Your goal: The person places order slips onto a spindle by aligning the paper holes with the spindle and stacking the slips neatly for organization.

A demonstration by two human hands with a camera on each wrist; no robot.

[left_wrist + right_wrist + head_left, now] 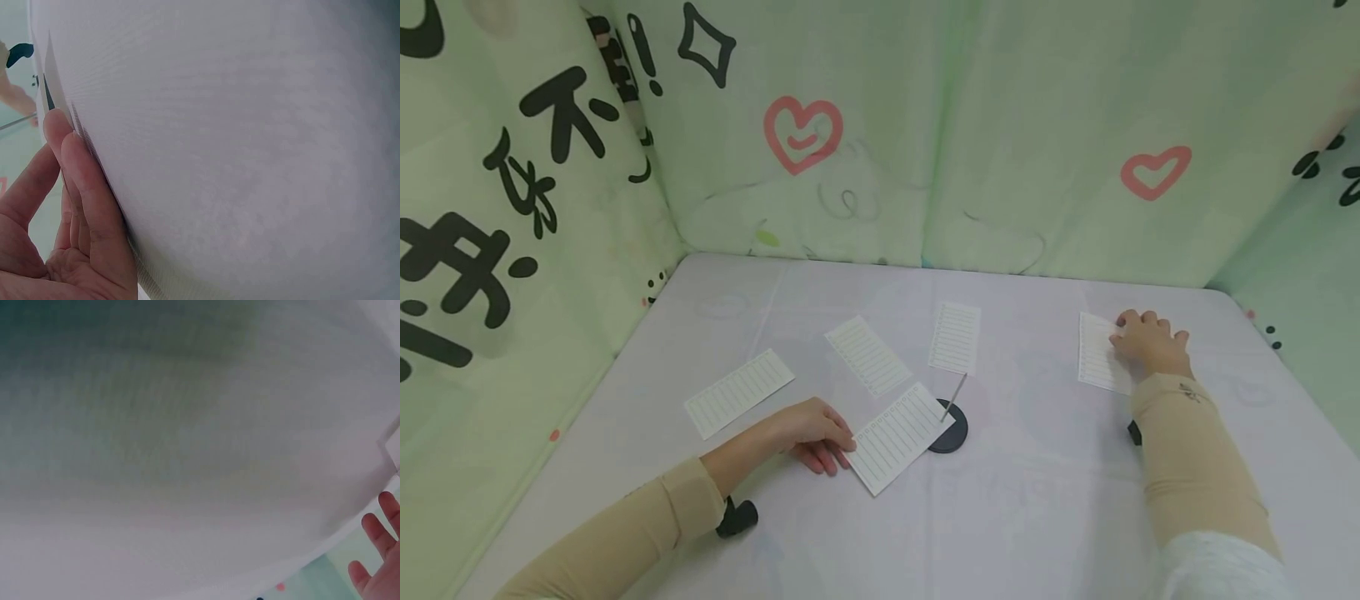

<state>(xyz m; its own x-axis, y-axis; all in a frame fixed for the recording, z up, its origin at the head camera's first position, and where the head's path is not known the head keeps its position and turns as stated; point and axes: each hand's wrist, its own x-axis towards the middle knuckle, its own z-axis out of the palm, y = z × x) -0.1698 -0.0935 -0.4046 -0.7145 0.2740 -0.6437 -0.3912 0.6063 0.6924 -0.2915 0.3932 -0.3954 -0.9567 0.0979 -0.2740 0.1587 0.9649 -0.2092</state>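
My left hand (816, 436) pinches the left corner of a white lined paper slip (895, 442). In the left wrist view its thumb and fingertips (57, 125) meet at the slip's edge. The slip's far corner overlaps the black round base (953, 433) of a paper spike, and the thin metal rod (956, 395) stands out at that corner, leaning right. At the far right, my right hand (1153, 343) lies over the right side of another lined slip (1099, 354). Spread, fairly straight fingers (378, 534) show in the right wrist view, beside a slip corner (394, 447).
Three more lined slips lie on the white-covered table (1022, 517): a left slip (739, 393), a middle slip (868, 355) and a back slip (955, 337). A green printed curtain (880, 83) encloses the back and sides. Black wrist-camera mounts sit under both sleeves.
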